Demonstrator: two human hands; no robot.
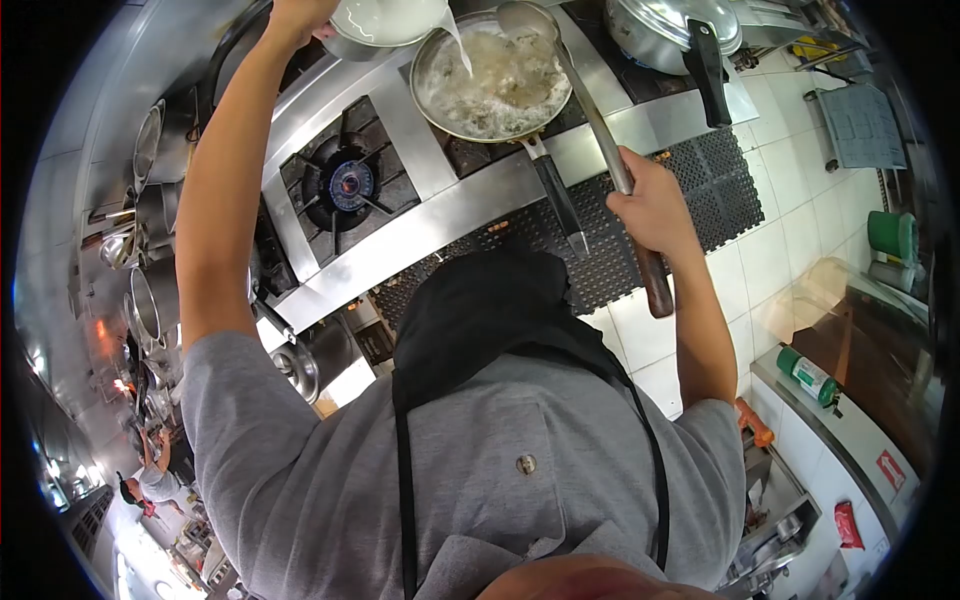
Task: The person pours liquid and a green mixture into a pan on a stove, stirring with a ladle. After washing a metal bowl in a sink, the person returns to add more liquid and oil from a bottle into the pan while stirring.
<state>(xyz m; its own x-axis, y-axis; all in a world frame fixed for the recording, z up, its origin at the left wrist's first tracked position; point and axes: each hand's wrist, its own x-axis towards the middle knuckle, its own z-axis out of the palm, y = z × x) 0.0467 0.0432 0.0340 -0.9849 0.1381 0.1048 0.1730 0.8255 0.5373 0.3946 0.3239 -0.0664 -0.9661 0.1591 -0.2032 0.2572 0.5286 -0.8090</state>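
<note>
The person's left hand point(300, 18) holds a metal bowl point(352, 46) tilted over the left side of the frying pan point(500, 139), and a thin stream of milky liquid point(462, 54) falls into the pan's frothy contents point(500, 85). One or two of its fingertips press against the bowl's side; how the others grip cannot be told, as the frame cuts them off. The right hand point(655, 202) has its fingers wrapped around the ladle point(603, 125), thumb pressed along the handle, with the ladle's head at the pan's far rim. The pan sits on the stove, its handle point(557, 195) pointing toward the person and held by neither hand.

To pour well, the left wrist probably does best to keep the stream thin and low, so the hot froth does not splash. The ladle would likely serve better sweeping gently through the contents, without knocking the unheld pan. The left forearm is best kept well clear of the lit burner point(350, 187)
</note>
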